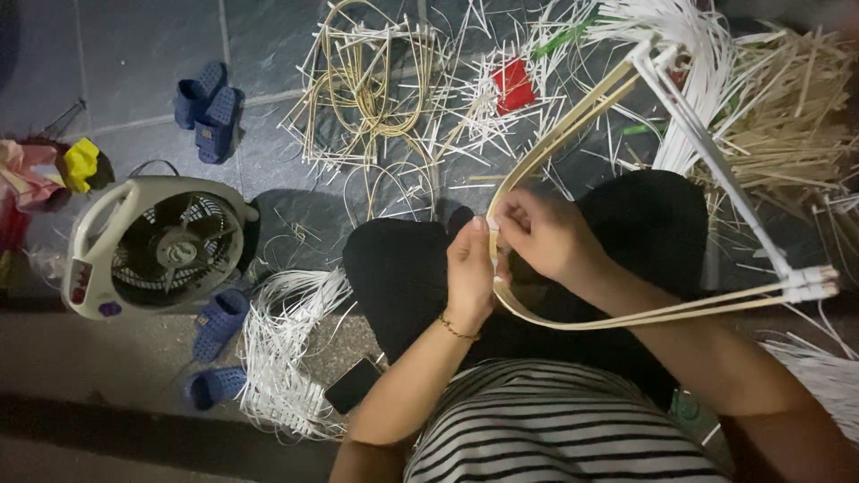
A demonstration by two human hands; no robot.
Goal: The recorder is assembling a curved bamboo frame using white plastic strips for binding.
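Note:
A bent frame of pale cane strips [573, 121] curves from the upper right down to my lap and out to the right, where white strips bind its end [810, 283]. My left hand [471, 273], with a thin bracelet on the wrist, pinches the bend of the frame. My right hand [541, 234] grips the same bend from the other side, its fingers closed on a white strip there. A white plastic strip [716, 170] runs straight between the frame's two ends. Both hands rest above my black-clad knees [403, 268].
Loose cane and white strips [376, 89] litter the dark tiled floor, with a red piece [513, 85] among them. A white fan [157, 246] lies at left, blue sandals [208, 109] beside it. A bundle of white strips [286, 349] and a phone [352, 385] lie near my left elbow.

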